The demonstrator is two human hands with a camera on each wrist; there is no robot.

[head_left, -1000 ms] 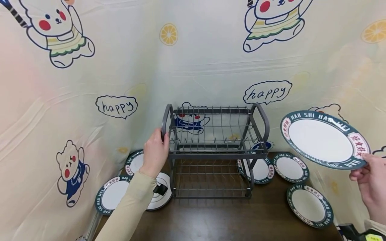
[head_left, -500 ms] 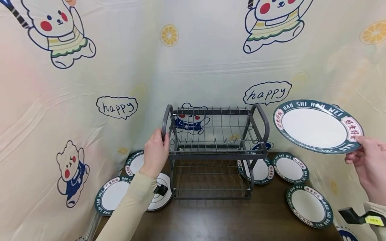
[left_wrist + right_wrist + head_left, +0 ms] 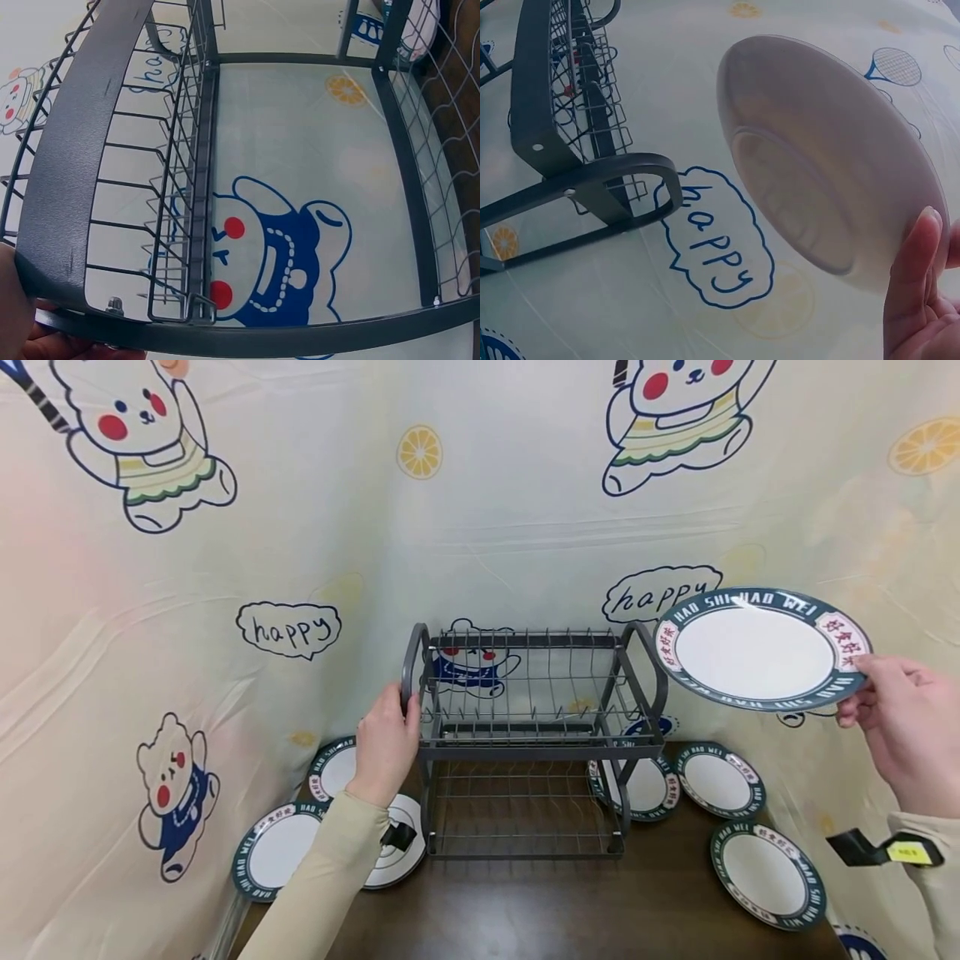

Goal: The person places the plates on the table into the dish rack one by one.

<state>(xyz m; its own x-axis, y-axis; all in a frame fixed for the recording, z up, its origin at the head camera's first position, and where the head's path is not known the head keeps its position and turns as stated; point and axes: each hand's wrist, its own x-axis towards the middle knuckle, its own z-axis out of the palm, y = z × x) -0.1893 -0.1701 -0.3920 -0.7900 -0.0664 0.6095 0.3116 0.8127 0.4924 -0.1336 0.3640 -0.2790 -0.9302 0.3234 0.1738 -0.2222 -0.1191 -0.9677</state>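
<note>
A two-tier dark metal dish rack stands on the brown table. My left hand grips the rack's left side frame below the curved handle; the left wrist view shows its fingers under the dark bar. Raised to the right of the rack, a white plate with a green lettered rim is pinched at its right edge by my right hand. The plate is tilted, its face towards the head camera, and overlaps the rack's right handle in that view. Its pale underside shows in the right wrist view.
Right of the rack lie a plate partly behind its leg, a back plate and a front plate. On the left are more plates, one upside down. A patterned cloth hangs behind the table.
My right hand has carried the plate left and upward, closer to the rack's right handle. The left hand keeps its grip on the rack.
</note>
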